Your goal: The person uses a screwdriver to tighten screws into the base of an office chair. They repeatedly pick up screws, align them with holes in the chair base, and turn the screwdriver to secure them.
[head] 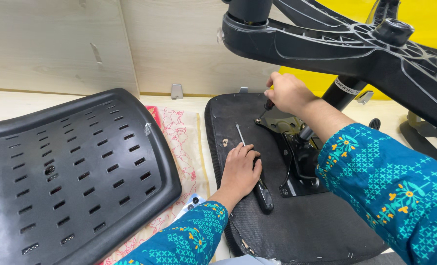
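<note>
An upturned black chair seat (302,230) lies on the table with a black metal mechanism plate (289,147) on its underside. My right hand (287,92) grips a small screwdriver (266,109) whose tip meets the far left corner of the plate. My left hand (240,169) rests flat on the seat, covering part of a long screwdriver (263,195) with a black handle; its thin shaft sticks out beyond my fingers. Both sleeves are teal with a printed pattern.
A black perforated chair back (71,172) lies at the left on a white and red patterned cloth (181,140). The black star base (356,44) with its gas cylinder (340,91) looms over the right. Wooden panels and a yellow wall stand behind.
</note>
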